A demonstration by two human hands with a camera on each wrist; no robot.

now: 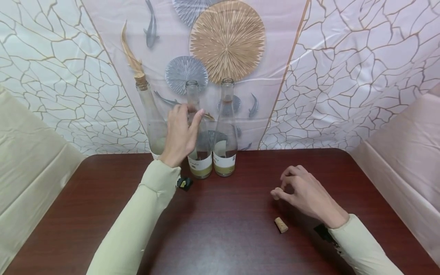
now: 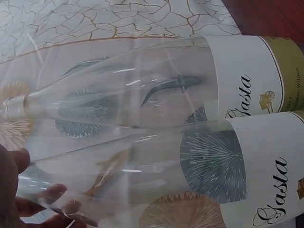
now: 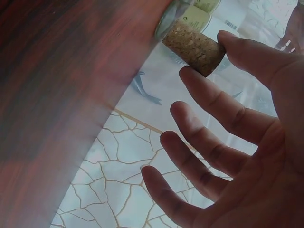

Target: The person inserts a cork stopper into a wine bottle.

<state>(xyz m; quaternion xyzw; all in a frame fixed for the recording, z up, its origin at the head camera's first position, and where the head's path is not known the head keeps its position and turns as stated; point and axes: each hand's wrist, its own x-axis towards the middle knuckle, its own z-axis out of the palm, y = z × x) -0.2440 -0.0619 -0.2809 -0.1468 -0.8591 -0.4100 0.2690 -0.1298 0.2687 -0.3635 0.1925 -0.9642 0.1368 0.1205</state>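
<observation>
My left hand curls its fingers round the upper part of the middle glass bottle, just below its open neck. In the left wrist view, the fingers wrap this bottle and its white label shows. To its right stands another uncorked bottle. The left bottle, partly hidden by my hand, has a cork in its mouth. Over the table at the right, my right hand pinches a second cork between thumb and index fingertip, its other fingers loosely bent. A third cork lies below that hand.
The dark reddish wooden table carries everything, and the bottles stand near its back edge. A patterned cloth hangs close behind them. Plain beige cloth borders the table at both sides.
</observation>
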